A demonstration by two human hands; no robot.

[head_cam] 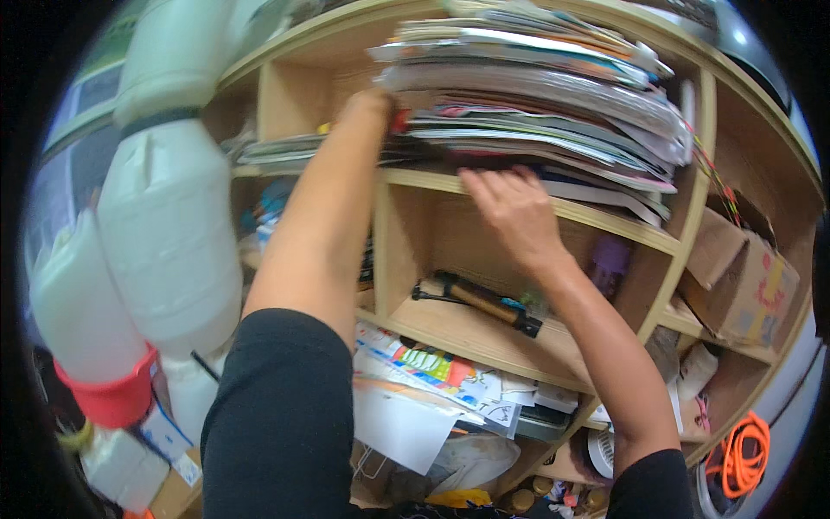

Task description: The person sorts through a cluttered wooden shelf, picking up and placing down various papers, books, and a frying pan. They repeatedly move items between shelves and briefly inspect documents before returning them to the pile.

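A tall stack of papers and magazines (545, 130), some in clear plastic, lies on an upper shelf of a wooden shelf unit (691, 220). My left hand (375, 104) reaches in at the stack's left end; it is blurred, and its fingers are hidden. My right hand (512, 204) is at the front edge of that shelf, palm down, with its fingers slightly apart by the underside of the stack. Nothing shows in its grasp. Below it, a hand pump (486, 301) with a gold-coloured barrel lies in an open compartment.
White plastic jugs (172, 233) and a red bucket (110, 389) stand at the left. Loose papers (415, 409) fill a lower compartment. A cardboard box (739, 285) sits in the right-hand shelf, with a coiled orange cord (746, 457) below it.
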